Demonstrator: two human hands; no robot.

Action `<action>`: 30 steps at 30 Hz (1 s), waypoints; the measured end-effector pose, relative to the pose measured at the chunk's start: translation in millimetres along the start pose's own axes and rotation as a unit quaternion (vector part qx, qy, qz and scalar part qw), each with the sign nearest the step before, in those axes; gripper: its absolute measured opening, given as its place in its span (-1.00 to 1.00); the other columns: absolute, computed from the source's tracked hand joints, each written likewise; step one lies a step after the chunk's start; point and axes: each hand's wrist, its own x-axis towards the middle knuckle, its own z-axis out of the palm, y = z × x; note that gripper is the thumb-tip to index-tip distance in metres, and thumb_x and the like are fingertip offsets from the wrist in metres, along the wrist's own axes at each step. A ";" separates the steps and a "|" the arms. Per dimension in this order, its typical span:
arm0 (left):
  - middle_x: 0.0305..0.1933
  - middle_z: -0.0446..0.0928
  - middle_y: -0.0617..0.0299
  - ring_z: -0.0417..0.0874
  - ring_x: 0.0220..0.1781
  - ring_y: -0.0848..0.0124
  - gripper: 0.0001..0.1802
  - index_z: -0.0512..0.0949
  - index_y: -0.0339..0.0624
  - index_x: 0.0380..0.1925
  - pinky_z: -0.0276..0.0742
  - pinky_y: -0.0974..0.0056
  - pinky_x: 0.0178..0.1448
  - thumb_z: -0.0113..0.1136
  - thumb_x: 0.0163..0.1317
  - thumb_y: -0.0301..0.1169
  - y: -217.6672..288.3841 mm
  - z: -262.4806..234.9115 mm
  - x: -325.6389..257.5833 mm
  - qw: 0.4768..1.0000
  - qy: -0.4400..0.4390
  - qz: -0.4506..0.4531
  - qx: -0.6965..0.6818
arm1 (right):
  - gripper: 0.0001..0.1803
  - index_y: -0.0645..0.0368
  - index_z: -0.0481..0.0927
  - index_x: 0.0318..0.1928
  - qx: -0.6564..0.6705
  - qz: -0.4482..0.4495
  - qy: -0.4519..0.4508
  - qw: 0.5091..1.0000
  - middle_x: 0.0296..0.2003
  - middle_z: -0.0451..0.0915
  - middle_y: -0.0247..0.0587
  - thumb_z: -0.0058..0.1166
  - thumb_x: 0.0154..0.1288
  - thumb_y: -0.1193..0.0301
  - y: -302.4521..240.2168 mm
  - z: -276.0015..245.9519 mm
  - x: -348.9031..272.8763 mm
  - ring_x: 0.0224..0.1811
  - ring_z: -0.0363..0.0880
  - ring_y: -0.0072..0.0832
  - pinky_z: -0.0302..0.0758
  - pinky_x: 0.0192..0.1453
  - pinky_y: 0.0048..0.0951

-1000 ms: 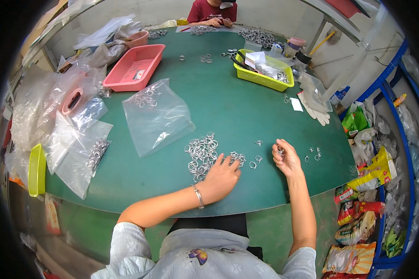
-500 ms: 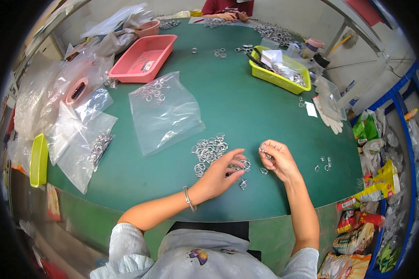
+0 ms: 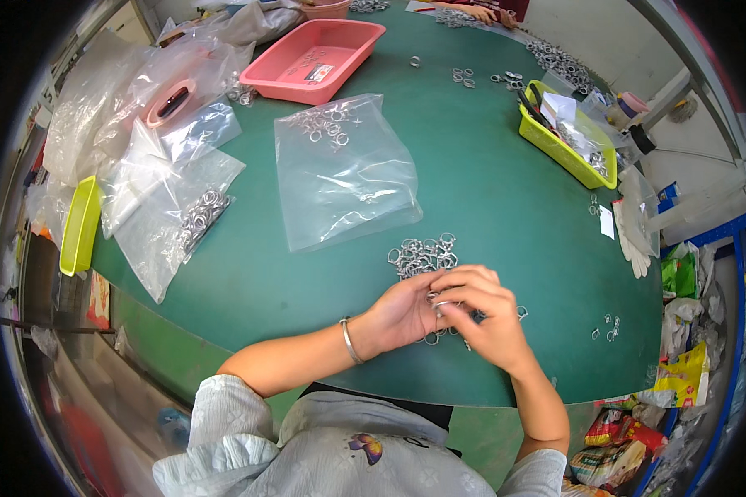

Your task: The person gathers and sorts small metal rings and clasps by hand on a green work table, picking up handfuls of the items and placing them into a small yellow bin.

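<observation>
My two hands meet over the near middle of the green table. My left hand point(image 3: 399, 316), with a bangle on its wrist, is turned palm up with its fingers curled. Small silver metal rings point(image 3: 440, 306) show between the hands, pinched by the fingers of my right hand point(image 3: 491, 316) against those of my left. The right hand's fingers partly hide the left fingertips. Just beyond the hands lies a pile of similar rings point(image 3: 423, 254), and a few more show beneath them.
A clear bag point(image 3: 352, 195) with rings lies beyond the pile. Further off stand a pink tray point(image 3: 352, 62) and a yellow-green basket point(image 3: 568, 157). Ring-filled plastic bags point(image 3: 203, 217) lie left. Gloves point(image 3: 634, 244) are at the right edge. Another person's hand point(image 3: 472, 12) is at the far side.
My right hand has moved left to meet my left hand, which has turned palm up. The view has shifted, so the table's things sit further right and the pink tray higher.
</observation>
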 end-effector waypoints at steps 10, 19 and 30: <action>0.19 0.32 -0.14 0.35 0.24 0.12 -0.53 0.24 -0.42 0.15 0.27 0.15 0.31 -0.23 0.38 -0.28 9.4 19.8 -4.9 0.998 -0.003 0.026 0.052 | -0.79 0.35 0.41 -0.20 0.631 0.225 0.213 0.711 -0.35 0.39 -0.12 -0.19 0.12 0.61 43.3 -12.6 -1.4 -0.35 0.32 -0.42 0.31 -0.26 -0.45; 0.21 0.29 -0.07 0.31 0.28 0.22 -0.54 0.22 -0.48 0.15 0.21 0.17 0.37 -0.17 0.34 -0.37 6.6 13.8 -4.5 0.998 0.007 0.023 0.054 | -0.65 0.24 0.57 -0.17 0.042 0.092 0.049 0.994 -0.43 0.38 -0.31 0.24 -0.07 0.59 25.3 -12.8 -0.7 -0.35 0.36 -0.52 0.35 -0.32 -0.50; 0.26 0.24 -0.10 0.29 0.30 0.18 -0.54 0.15 -0.50 0.19 0.22 0.20 0.37 -0.25 0.35 -0.44 11.4 20.2 -5.1 0.998 -0.040 0.018 0.054 | -0.85 0.33 0.52 -0.25 0.492 0.168 0.167 0.838 -0.34 0.39 -0.33 -0.06 0.23 0.51 45.9 -16.6 -3.8 -0.38 0.30 -0.64 0.26 -0.31 -0.61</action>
